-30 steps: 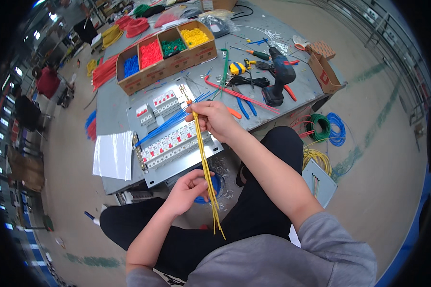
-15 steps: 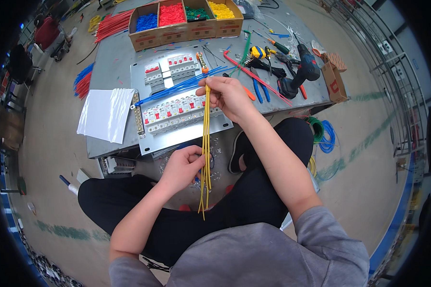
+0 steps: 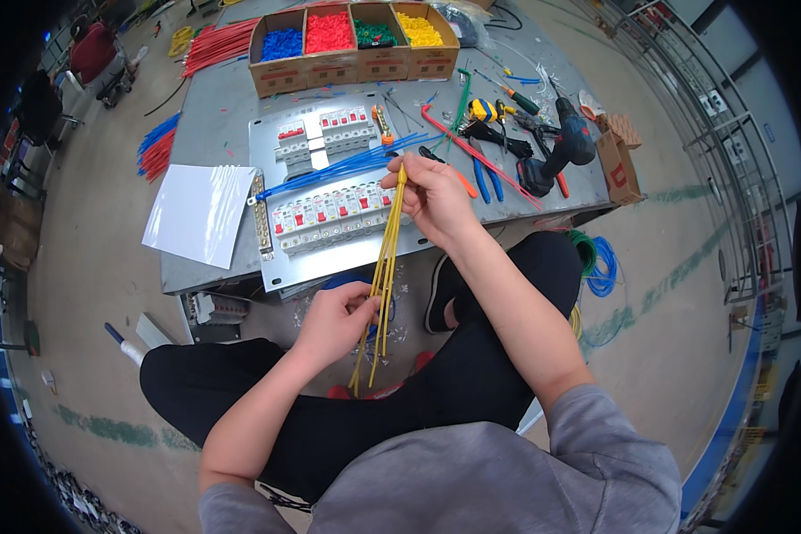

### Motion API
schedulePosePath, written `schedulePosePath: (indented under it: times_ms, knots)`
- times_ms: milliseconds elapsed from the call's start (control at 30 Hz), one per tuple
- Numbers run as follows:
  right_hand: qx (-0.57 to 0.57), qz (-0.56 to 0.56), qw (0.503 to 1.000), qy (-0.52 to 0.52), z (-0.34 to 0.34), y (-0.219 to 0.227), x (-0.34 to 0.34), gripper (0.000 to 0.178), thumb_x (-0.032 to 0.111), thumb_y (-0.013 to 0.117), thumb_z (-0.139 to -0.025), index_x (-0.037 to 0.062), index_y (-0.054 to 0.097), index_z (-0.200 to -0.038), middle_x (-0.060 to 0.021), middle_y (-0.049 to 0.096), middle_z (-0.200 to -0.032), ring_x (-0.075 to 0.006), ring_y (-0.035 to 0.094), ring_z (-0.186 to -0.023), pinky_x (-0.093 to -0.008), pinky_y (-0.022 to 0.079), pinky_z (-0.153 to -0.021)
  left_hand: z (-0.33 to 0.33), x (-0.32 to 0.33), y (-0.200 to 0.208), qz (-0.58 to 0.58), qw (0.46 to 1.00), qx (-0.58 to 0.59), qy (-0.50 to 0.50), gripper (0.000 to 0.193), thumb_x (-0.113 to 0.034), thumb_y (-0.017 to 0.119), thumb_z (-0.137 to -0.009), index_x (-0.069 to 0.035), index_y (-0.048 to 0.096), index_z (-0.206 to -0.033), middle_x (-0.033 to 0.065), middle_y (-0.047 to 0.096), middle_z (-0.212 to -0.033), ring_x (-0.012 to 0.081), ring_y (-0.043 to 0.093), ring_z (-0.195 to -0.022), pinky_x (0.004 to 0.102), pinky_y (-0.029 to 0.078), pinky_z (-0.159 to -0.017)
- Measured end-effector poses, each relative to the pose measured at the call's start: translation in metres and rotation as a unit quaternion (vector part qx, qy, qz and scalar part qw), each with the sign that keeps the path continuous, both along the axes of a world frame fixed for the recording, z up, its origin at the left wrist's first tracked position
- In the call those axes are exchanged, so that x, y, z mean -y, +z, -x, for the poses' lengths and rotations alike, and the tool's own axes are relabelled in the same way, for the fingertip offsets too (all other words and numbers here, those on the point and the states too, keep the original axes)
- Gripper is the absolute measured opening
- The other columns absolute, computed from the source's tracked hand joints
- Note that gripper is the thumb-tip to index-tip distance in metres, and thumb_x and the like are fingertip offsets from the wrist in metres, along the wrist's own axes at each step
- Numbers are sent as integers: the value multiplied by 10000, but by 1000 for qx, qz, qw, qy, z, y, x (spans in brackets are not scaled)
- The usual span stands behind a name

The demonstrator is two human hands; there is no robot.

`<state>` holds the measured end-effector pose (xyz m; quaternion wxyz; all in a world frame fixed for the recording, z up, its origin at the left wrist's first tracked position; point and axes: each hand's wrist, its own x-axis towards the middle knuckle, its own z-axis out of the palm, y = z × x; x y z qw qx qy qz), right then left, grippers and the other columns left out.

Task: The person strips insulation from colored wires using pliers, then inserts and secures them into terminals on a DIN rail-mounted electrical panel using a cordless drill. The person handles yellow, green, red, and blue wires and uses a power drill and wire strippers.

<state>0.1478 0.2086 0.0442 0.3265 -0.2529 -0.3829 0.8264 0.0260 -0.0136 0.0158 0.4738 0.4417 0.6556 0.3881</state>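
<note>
My right hand (image 3: 438, 198) pinches the top of a bundle of yellow wires (image 3: 386, 258) that hangs down in front of the table. Lower on the same bundle, my left hand (image 3: 336, 319) closes its thumb and fingers around some of the strands. The loose ends fan out below it, over my lap. Behind the bundle lies a metal mounting plate (image 3: 329, 267) with a lower row of circuit breakers (image 3: 334, 218) and shorter rows above. Blue wires (image 3: 338, 169) stretch across the plate from a brass terminal bar (image 3: 262, 218) on its left side.
A cardboard box (image 3: 280, 82) at the back holds blue, red, green and yellow caps in compartments. To the right are a black cordless drill (image 3: 571, 142), blue-handled pliers (image 3: 488, 178) and a screwdriver (image 3: 521, 100). White sheets (image 3: 196, 214) lie left; red wires (image 3: 214, 49) lie far left.
The top of the yellow bundle has moved slightly right and down with my right hand. Its strands now slant, and their lower ends have swung left and spread apart.
</note>
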Motion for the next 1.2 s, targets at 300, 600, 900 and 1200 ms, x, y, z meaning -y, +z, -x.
schedulePosePath:
  times_ms: [300,600,900,1200]
  knots:
    - [-99,40,993,45,-12,9,-2,319,260,555,-1145,-46,646,-1155,-147,722,-946,-51,439,-566,-225,398,-561,20,-8,24,-60,951,-302,11,173,-196,699,-1008,-49,784,-1043,161,759,-812,321,750,-745,421,568,-679]
    - [-111,-27,987,115,-24,38,36,352,273,603,-1123,-35,647,-1288,-239,752,-1199,-50,519,-678,-221,477,-687,-8,-40,60,-190,975,63,99,168,-125,690,-1053,31,712,-1113,82,677,-804,113,630,-696,278,512,-671]
    - [-193,-56,966,163,-29,58,29,367,262,559,-1145,-51,651,-1313,-264,738,-1215,-71,551,-727,-275,530,-754,-11,-50,88,-324,933,-106,113,128,-113,714,-1023,11,703,-1049,171,730,-862,312,737,-741,374,552,-656]
    - [-207,-36,972,110,-35,68,25,243,201,583,-1122,-31,637,-1173,-182,718,-1022,-51,472,-647,-220,436,-606,-21,-72,101,-374,887,-232,137,54,-49,731,-986,-1,709,-998,115,726,-814,241,706,-656,347,520,-594]
